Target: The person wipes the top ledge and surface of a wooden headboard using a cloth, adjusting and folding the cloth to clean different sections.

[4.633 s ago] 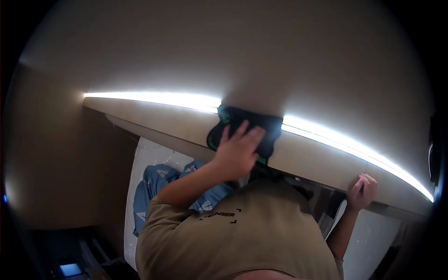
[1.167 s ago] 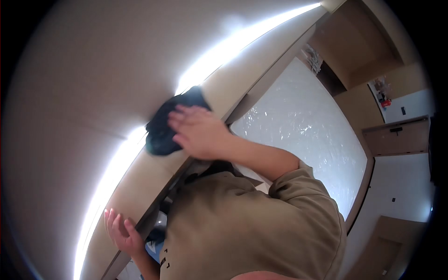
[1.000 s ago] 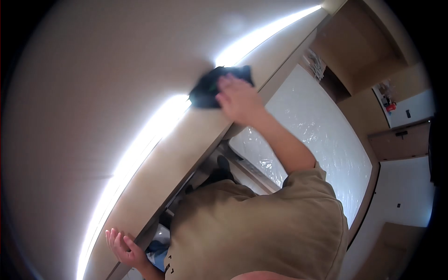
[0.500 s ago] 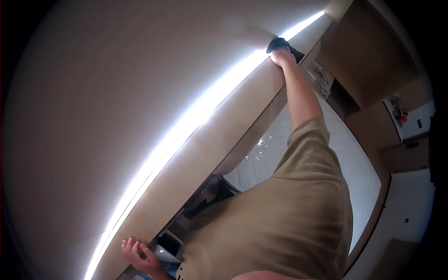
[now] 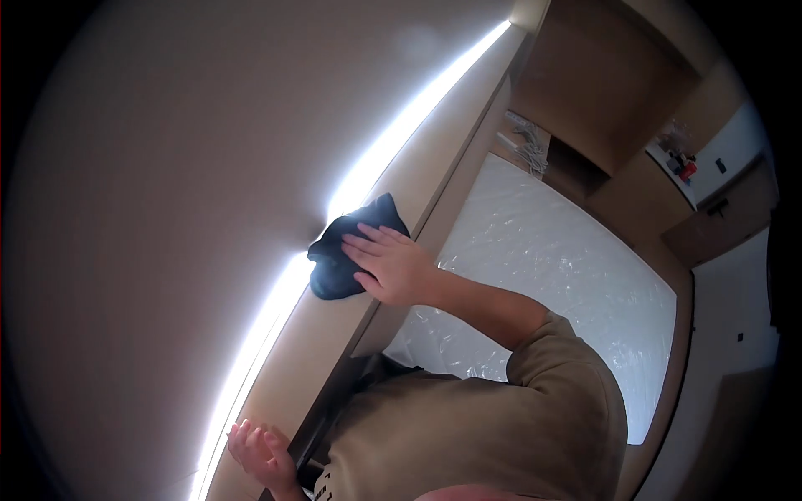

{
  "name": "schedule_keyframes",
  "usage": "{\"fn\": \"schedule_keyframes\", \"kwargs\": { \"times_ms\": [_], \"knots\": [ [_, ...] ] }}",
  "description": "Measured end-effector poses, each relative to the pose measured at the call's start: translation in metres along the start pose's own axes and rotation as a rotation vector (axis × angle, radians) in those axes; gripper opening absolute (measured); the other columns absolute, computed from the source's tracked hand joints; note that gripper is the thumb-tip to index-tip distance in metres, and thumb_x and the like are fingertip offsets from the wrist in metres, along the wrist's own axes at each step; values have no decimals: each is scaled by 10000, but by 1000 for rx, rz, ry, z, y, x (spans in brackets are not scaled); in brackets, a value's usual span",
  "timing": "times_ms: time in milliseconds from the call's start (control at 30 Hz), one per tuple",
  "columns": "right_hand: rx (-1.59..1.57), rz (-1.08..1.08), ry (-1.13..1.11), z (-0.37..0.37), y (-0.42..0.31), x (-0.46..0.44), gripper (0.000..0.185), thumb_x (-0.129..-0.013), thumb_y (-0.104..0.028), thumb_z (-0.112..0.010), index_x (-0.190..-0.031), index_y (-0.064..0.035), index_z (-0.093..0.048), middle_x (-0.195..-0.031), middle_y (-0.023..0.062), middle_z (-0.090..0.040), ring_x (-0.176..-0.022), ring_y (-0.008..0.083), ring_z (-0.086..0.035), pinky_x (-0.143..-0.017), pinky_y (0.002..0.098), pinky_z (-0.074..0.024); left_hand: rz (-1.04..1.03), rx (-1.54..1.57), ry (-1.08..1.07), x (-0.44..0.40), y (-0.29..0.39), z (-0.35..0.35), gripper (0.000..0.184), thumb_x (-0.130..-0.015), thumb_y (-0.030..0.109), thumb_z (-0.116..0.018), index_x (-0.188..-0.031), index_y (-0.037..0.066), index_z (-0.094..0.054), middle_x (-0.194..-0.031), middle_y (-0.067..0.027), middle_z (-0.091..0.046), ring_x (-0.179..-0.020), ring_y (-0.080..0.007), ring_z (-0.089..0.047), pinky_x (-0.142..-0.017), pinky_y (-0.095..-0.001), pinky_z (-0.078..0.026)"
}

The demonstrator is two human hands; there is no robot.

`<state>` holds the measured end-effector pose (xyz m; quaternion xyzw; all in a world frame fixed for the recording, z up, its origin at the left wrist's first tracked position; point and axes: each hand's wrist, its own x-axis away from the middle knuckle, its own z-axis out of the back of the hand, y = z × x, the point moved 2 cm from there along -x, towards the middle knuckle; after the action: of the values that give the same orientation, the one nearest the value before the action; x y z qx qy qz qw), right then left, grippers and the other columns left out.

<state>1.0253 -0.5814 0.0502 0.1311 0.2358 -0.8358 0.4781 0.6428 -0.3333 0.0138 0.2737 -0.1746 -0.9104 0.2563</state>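
Note:
My right hand [image 5: 388, 265] lies flat on a black cloth [image 5: 336, 265], its fingers spread over the top. The cloth rests on a pale wooden ledge [image 5: 401, 194] and covers part of the bright light strip [image 5: 263, 330] along its edge. Lower left, my left hand [image 5: 261, 455] is at the same ledge, near the lit strip. Its fingers are loosely bent and hold nothing. Whether that hand touches the ledge, I cannot tell.
A large plain panel [image 5: 184, 192] fills the left side. Beyond the ledge lies a white mattress [image 5: 560, 267] in shiny plastic. Grey cables [image 5: 530, 150] lie near a wooden cabinet [image 5: 601, 75]. A red item [image 5: 687, 172] sits on a white surface farther right.
My right hand has drawn the black cloth down along the ledge toward my body, and the arm is now bent. My left hand has shifted only slightly.

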Motion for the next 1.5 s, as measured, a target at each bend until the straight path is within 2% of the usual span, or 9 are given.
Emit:
{"fn": "schedule_keyframes", "kwargs": {
  "times_ms": [167,267,400,667,867,1000,1133,1233,1500],
  "knots": [
    [159,-278,-83,11,88,-31,455,-938,-359,-536,-1212,-15,-649,-1384,211,-554,-1347,358,-469,-1128,472,-357,396,92,-119,4,17,6,171,-966,102,-551,-1031,-29,-641,-1074,-162,-636,-1026,-306,-604,-921,-434,-480],
    [345,-495,-406,34,167,-77,511,-958,-399,-446,-1139,19,-678,-1352,254,-560,-1294,390,-510,-1122,468,-366,-86,-171,88,-2,26,11,79,-874,61,-578,-880,-7,-618,-1054,-141,-655,-1089,-370,-587,-1034,-540,-428],
    [323,-754,-341,21,311,-106,616,-963,-419,-304,-1185,36,-653,-1358,251,-554,-1329,414,-458,-1181,444,-282,-104,-189,137,-13,47,17,65,-857,48,-577,-842,-5,-613,-982,-132,-650,-996,-350,-600,-1007,-530,-449],
    [336,-965,-365,43,351,-130,661,-969,-408,-254,-1487,-23,-397,-1611,160,-265,-1516,324,-161,-1219,465,-198,-188,-173,285,-20,51,7,15,-826,16,-598,-833,2,-599,-890,-134,-648,-856,-338,-612,-837,-463,-501],
    [390,-828,-479,50,283,-116,635,-969,-400,-268,-1412,1,-483,-1517,234,-403,-1457,375,-299,-1189,495,-259,-196,-158,288,-20,53,8,10,-821,13,-600,-821,4,-595,-859,-134,-648,-799,-325,-607,-770,-430,-503],
    [331,-546,-542,34,195,-84,460,-969,-356,-432,-1123,17,-654,-1397,271,-513,-1349,456,-415,-1114,506,-355,-162,-107,284,-15,45,4,11,-813,10,-601,-814,5,-590,-859,-136,-646,-796,-319,-606,-768,-427,-500],
    [221,-113,-193,19,85,-27,354,-947,-297,-528,-1034,18,-666,-1376,256,-537,-1336,446,-435,-1096,543,-358,-156,-117,203,-12,42,10,26,-851,22,-587,-833,2,-589,-872,-140,-633,-807,-318,-601,-763,-422,-496],
    [180,-53,18,8,61,-6,359,-952,-305,-533,-1036,19,-662,-1386,255,-529,-1353,430,-427,-1096,548,-353,-97,-131,145,-12,47,12,76,-927,53,-566,-879,3,-599,-910,-153,-619,-852,-319,-604,-778,-422,-499],
    [297,-479,-243,28,164,-70,464,-978,-382,-455,-1022,1,-712,-1241,244,-634,-1341,382,-465,-1107,474,-378,-73,-207,121,-14,51,17,106,-936,66,-549,-864,-1,-591,-893,-145,-594,-827,-300,-580,-768,-408,-483]
  ]
}}
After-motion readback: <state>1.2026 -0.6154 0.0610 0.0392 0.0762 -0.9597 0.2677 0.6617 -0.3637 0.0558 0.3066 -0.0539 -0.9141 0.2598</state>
